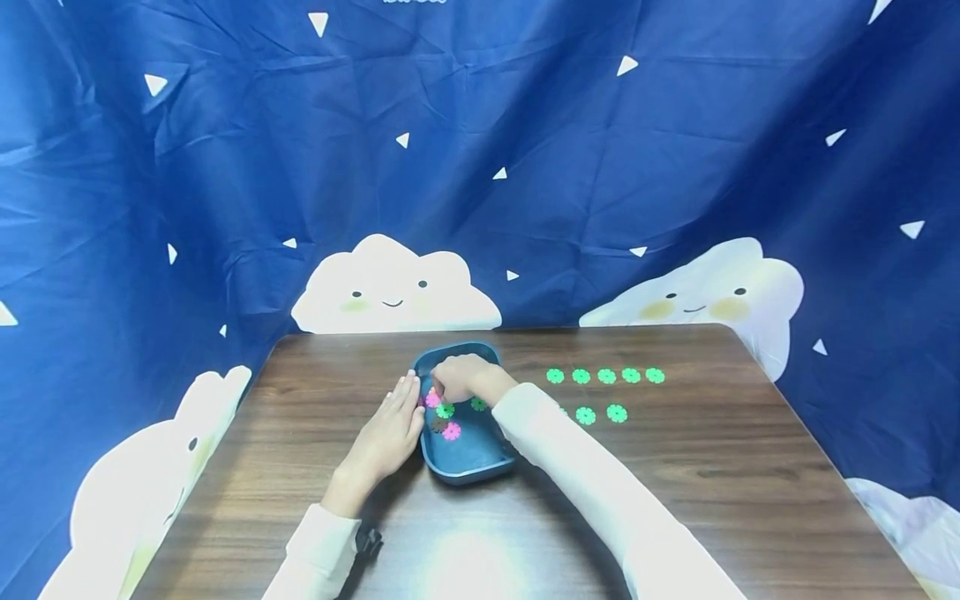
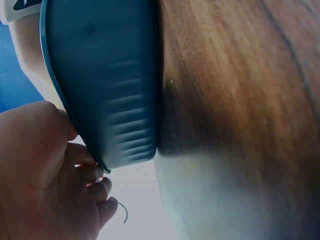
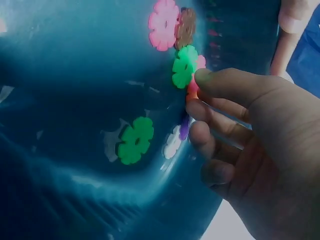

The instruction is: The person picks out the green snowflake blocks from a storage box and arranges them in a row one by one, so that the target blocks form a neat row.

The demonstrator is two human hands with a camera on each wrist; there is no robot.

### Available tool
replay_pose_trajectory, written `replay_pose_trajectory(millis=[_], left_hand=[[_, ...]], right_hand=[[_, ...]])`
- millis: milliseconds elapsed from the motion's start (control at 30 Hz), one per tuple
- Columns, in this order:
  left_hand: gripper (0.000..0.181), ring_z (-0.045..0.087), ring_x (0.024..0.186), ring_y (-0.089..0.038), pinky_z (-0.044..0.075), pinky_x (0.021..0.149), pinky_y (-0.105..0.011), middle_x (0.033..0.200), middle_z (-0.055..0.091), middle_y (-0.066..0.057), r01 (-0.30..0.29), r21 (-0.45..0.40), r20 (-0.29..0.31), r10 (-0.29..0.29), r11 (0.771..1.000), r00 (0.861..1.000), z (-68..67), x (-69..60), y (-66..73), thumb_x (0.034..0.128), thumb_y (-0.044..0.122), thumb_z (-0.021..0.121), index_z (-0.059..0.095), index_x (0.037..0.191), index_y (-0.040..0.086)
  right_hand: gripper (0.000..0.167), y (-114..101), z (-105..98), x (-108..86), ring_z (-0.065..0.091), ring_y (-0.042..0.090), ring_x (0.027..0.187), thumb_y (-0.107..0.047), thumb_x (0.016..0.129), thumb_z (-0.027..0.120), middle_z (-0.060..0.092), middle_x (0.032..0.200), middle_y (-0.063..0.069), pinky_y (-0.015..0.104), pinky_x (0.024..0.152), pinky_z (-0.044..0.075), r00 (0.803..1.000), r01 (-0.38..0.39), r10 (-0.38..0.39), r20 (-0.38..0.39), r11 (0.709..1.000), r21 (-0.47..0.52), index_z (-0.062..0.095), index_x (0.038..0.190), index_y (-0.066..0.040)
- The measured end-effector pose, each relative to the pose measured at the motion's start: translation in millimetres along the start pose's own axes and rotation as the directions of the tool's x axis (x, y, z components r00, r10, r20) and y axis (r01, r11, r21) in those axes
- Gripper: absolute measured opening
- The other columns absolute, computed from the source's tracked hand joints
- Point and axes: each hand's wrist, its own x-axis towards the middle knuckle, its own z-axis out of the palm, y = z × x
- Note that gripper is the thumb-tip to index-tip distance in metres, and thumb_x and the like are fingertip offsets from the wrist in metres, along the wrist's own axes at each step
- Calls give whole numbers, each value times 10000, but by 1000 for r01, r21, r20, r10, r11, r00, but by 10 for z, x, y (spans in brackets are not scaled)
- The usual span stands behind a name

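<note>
A dark blue tray [image 1: 468, 455] stands on the wooden table, with several flower-shaped plastic discs inside. Along its left rim rests my left hand [image 1: 387, 433], fingers straight; the left wrist view shows that hand [image 2: 45, 170] against the tray's edge. My right hand [image 1: 467, 377] reaches into the tray. In the right wrist view, its loosely bent thumb and fingers are at a pink disc [image 3: 201, 62] and an orange one [image 3: 192, 93], beside a green disc [image 3: 185, 66]. Nearby lie another pink disc [image 3: 164, 25], a brown one [image 3: 185, 29], a white one [image 3: 172, 142], a purple one [image 3: 184, 127] and a lone green disc [image 3: 136, 141].
Right of the tray, a row of several green discs [image 1: 606, 377] lies on the table [image 1: 712, 467]. A second row of green discs [image 1: 586, 415] sits nearer, partly covered by my right sleeve [image 1: 577, 467]. A blue cloth [image 1: 480, 167] with clouds hangs behind.
</note>
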Motion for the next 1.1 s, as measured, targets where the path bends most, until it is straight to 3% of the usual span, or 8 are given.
replay_pose_trajectory(millis=[200,433,600,867,1100], left_hand=[[616,260,1634,-392,278,1321,-566,1760,234,-207,0,2,0,0,1000,1000,15,16,-8,1151,265,426,274,1655,-55],[598,281,1625,-398,290,1317,-571,1753,251,-216,-5,1,-14,5,1000,1000,12,24,-15,1150,243,426,294,1646,-64],[594,277,1627,-393,293,1314,-578,1749,259,-222,-7,-11,-20,7,1000,1000,7,13,-4,1146,232,434,304,1641,-70],[590,272,1629,-387,295,1314,-577,1747,262,-225,-10,-2,-28,10,1000,1000,25,11,-10,1149,233,428,304,1641,-70],[590,266,1631,-389,288,1316,-578,1751,254,-220,-2,-11,-17,2,1000,1000,7,10,1,1151,240,420,303,1643,-66]], right_hand=[[233,-39,16,16,656,127,841,-357,987,759,723,939,-83,322,807,592,1000,-4,4,21,1000,-18,740,1155,-196],[375,-82,19,1,658,121,853,-456,908,840,715,950,-96,320,824,596,998,-26,27,63,999,-28,715,1160,-209],[342,-100,24,-10,657,126,877,-415,916,842,730,990,-84,335,872,604,997,-42,45,71,998,-37,709,1160,-217],[281,-82,31,-16,642,148,863,-350,947,810,694,940,-80,343,843,589,998,-39,41,55,999,-37,692,1160,-209],[342,-73,27,-13,647,175,971,-402,947,798,694,1102,-25,404,998,598,999,-43,45,26,998,-53,678,1194,-198]])
